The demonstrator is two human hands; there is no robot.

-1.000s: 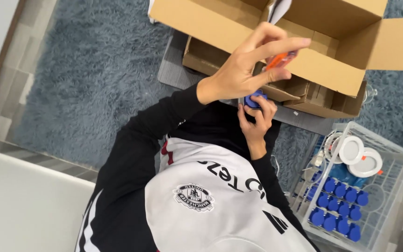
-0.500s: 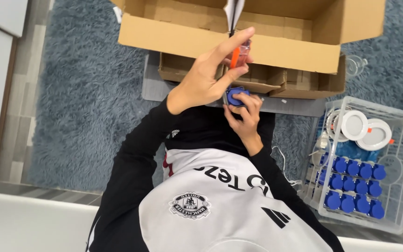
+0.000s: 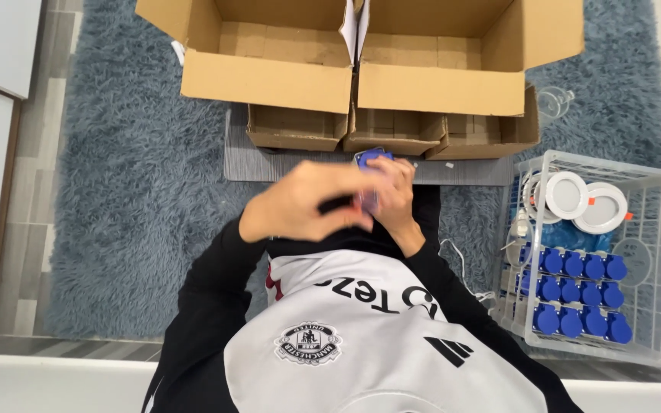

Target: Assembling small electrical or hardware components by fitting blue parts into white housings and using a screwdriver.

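While we look down from the head camera, we see a small blue part (image 3: 371, 157) held up in front of the chest, just above the two hands and just below the grey mat (image 3: 269, 157). Our right hand (image 3: 395, 200) is closed around this part from below, with the fingers curled over it. Our left hand (image 3: 307, 206) comes from the left side and lies across the right one; its fingers are bent and close together, and a dark thin thing (image 3: 338, 204) shows between them, but the hand is blurred, so we cannot tell if it really holds that thing or only covers it. Both hands touch each other at the middle.

Behind the hands, three small cartons (image 3: 392, 130) stand side by side on the mat. Further back is a big box (image 3: 361, 80) with open flaps, and more small brown cartons are packed inside it. A white paper sheet (image 3: 355, 30) stands upright at the middle of it.

To the right, well apart from the hands, a white wire basket (image 3: 656, 229) stands on the blue-grey rug (image 3: 131, 199). It holds rows of blue parts (image 3: 575, 294) in its near half and two round white lamps (image 3: 584, 200) in its far half. A white cable (image 3: 460, 268) lies between the basket and our right sleeve.
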